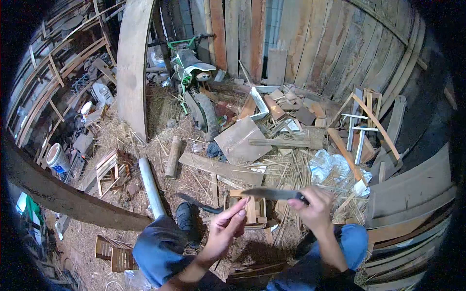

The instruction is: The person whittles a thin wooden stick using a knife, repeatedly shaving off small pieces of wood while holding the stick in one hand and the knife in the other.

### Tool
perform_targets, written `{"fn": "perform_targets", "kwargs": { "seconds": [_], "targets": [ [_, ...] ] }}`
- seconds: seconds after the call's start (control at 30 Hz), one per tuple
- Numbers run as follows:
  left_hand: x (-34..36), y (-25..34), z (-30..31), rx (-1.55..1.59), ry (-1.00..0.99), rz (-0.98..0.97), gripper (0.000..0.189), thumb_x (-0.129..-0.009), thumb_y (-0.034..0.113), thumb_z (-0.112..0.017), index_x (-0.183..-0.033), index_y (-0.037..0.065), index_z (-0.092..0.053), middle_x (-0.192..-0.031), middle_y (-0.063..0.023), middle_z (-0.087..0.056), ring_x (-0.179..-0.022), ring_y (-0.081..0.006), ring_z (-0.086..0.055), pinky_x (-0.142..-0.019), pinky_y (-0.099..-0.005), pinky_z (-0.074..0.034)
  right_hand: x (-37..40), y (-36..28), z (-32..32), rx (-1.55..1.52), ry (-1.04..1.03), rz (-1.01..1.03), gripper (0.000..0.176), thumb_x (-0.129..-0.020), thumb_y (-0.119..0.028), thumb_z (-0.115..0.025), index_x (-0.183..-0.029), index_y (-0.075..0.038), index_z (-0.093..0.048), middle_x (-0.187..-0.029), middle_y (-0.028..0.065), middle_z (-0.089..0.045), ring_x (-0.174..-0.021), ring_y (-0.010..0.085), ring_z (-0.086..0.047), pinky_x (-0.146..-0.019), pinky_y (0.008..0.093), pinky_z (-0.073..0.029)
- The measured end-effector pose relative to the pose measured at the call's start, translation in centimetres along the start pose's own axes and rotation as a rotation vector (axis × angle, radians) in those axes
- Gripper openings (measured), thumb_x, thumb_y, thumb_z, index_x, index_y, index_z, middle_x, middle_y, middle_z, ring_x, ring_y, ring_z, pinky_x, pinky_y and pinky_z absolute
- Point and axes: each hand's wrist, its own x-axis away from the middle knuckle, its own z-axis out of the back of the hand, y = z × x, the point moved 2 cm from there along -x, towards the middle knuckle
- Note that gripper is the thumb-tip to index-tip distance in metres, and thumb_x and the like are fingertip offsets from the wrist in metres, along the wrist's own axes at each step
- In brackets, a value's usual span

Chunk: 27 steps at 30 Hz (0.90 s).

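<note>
My right hand [314,206] is wrapped round the dark handle of a knife [272,194], whose blade points left, roughly level. My left hand [225,230] is just below and left of the blade's tip, its fingers pressed together. Anything small between those fingers cannot be made out. Below the blade, between my knees, stands a small slatted wooden frame [251,211], partly hidden by the knife and hands. A dark curved blade-like tool [200,203] lies beside my boot [187,220].
Straw and wood scraps cover the ground. A pale pole [151,186] and a short log [173,157] lie to the left. Small slatted crates [116,257] sit lower left. A motorbike [194,82] stands ahead, with a scrap pile [291,109] to its right. Stacked boards [412,233] line the right.
</note>
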Motion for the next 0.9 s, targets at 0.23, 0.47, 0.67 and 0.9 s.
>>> {"fn": "perform_targets", "kwargs": {
  "seconds": [0.23, 0.47, 0.67, 0.9],
  "targets": [
    [-0.4, -0.9, -1.0, 0.026, -0.127, 0.074, 0.045, -0.094, 0.008, -0.051, -0.138, 0.005, -0.04, -0.073, 0.0071, -0.045, -0.061, -0.0029, -0.036, -0.054, -0.0182, -0.029, -1.1, -3.9, -1.6, -0.077, -0.089, 0.203, 0.041, -0.07, -0.049, -0.072, -0.063, -0.011, -0.056, -0.056, -0.0008, -0.054, -0.05, 0.0163, -0.058, -0.047, 0.0281, -0.044],
    [-0.1, -1.3, -1.0, -0.042, -0.149, 0.108, 0.042, -0.094, 0.008, -0.05, -0.136, 0.006, -0.044, -0.073, 0.0089, -0.044, -0.06, -0.0022, -0.035, -0.052, -0.0187, -0.027, -1.2, -2.7, -0.7, -0.062, -0.091, 0.2, 0.043, -0.069, -0.05, -0.072, -0.063, -0.011, -0.056, -0.056, 0.0012, -0.054, -0.049, 0.0178, -0.057, -0.045, 0.0301, -0.043],
    [0.8, 0.0, -1.0, -0.266, -0.225, -0.037, 0.035, -0.096, 0.012, -0.049, -0.13, 0.004, -0.051, -0.071, 0.0069, -0.045, -0.057, -0.0024, -0.034, -0.05, -0.0202, -0.028, -0.8, 2.7, 2.1, 0.061, 0.025, -0.355, 0.04, -0.071, -0.045, -0.073, -0.066, -0.009, -0.058, -0.055, 0.0053, -0.055, -0.048, 0.0221, -0.057, -0.045, 0.0331, -0.043],
    [0.4, 0.0, 0.2, -0.144, -0.039, -0.112, 0.028, -0.094, 0.009, -0.053, -0.12, 0.001, -0.057, -0.084, -0.0016, -0.058, -0.065, -0.0044, -0.05, -0.051, -0.0187, -0.039, 0.5, -0.6, 0.9, -0.013, -0.062, 0.063, 0.04, -0.069, -0.046, -0.074, -0.064, -0.01, -0.057, -0.056, 0.0025, -0.055, -0.05, 0.02, -0.058, -0.048, 0.031, -0.045]
  ]
}}
